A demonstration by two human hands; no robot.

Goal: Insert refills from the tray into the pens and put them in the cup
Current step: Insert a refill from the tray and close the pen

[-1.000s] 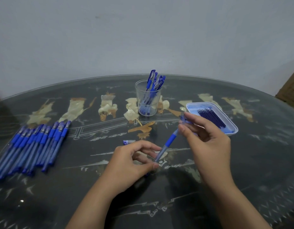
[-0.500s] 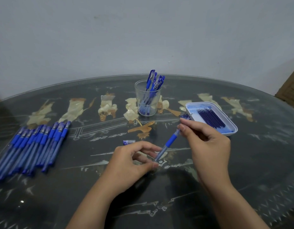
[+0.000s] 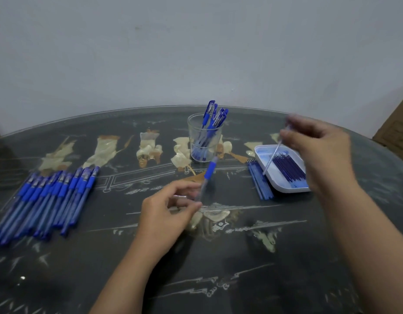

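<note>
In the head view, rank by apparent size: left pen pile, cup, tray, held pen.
1. pen pile
2. tray, partly behind the right hand
3. cup, farther away, so a close call with the tray
4. held pen

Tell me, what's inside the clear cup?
Several blue capped pens stand inside the clear cup, their clips poking above its rim. They overlap, so their exact number cannot be told.

Left grip (image 3: 166,214) low, right grip (image 3: 320,150) high (blurred)

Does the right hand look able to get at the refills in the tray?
Probably yes: the right hand is just above the open tray and nothing covers the refills, though it pinches a thin clear stick.
</note>
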